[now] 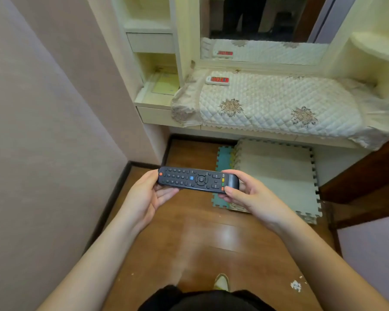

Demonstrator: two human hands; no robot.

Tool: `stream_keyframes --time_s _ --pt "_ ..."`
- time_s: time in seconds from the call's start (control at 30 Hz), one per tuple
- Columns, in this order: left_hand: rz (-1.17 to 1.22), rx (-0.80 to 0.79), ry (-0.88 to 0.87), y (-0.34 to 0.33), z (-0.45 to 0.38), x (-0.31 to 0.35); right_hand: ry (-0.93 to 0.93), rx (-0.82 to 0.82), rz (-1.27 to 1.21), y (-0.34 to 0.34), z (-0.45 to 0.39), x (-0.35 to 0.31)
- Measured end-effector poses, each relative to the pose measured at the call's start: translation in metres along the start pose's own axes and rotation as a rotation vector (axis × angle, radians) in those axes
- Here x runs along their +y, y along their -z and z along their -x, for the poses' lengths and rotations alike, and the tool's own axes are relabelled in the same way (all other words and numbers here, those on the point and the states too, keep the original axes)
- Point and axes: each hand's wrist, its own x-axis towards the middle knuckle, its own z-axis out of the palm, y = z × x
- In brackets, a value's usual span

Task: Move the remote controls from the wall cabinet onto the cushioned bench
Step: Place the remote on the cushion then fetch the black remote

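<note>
Hands first: we carry the black remote (pixel 198 180) crosswise in front of us, our left hand (pixel 144 196) cupping the end with the red button, fingers curled beneath, and our right hand (pixel 247 194) pinching the other end between thumb and fingers, likely to keep it level for setting down. Beyond it lies the cushioned bench (pixel 279 104), whose quilted cover already bears a white remote (pixel 218 80) at its far left, just under the mirror (pixel 263 25); left of the bench stands the wall cabinet (pixel 153 63)
</note>
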Motion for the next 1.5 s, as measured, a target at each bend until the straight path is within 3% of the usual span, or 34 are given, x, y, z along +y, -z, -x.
stream_keyframes --time_s 0.33,0.87,1.13,1.5 --pt "0.003 -0.078 0.052 0.0 -0.078 0.023 -0.015 0.07 0.028 0.003 -0.06 -0.011" --pt "0.018 -0.134 0.118 0.049 -0.217 0.109 -0.071 0.163 0.007 -0.054 -0.203 -0.047" --pt "-0.015 -0.166 0.182 0.007 -0.26 0.109 -0.092 0.196 -0.099 -0.012 -0.231 -0.049" --pt "-0.08 -0.194 0.204 -0.105 -0.323 0.106 -0.087 0.194 -0.191 0.101 -0.275 -0.054"
